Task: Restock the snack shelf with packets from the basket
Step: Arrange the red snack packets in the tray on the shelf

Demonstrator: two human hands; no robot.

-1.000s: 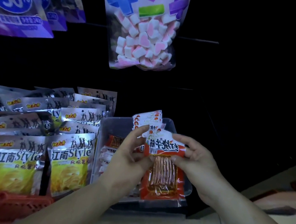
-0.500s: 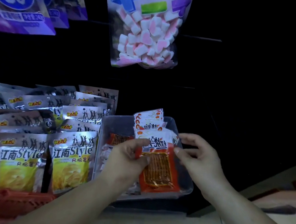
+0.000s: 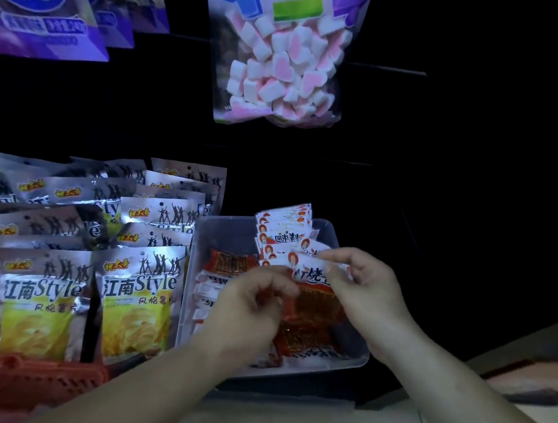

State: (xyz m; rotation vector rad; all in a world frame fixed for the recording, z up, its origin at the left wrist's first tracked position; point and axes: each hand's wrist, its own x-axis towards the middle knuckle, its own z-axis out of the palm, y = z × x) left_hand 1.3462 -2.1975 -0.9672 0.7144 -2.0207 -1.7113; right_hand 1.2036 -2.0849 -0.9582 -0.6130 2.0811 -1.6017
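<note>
Over the clear tray (image 3: 353,358), the red packet (image 3: 311,318) lies between both hands, long axis pointing away from the person, with the right hand (image 3: 362,285) grip pinching its upper white edge and the left hand (image 3: 253,308) grip pinching its left edge.

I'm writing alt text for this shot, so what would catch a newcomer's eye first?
The bag of pink-and-white heart marshmallows hanging at top centre stands out against the dark shelf. Below it, the left hand and right hand hold a red packet at the clear tub at centre right. Rows of yellow-and-silver chip packets stand to its left.
</note>
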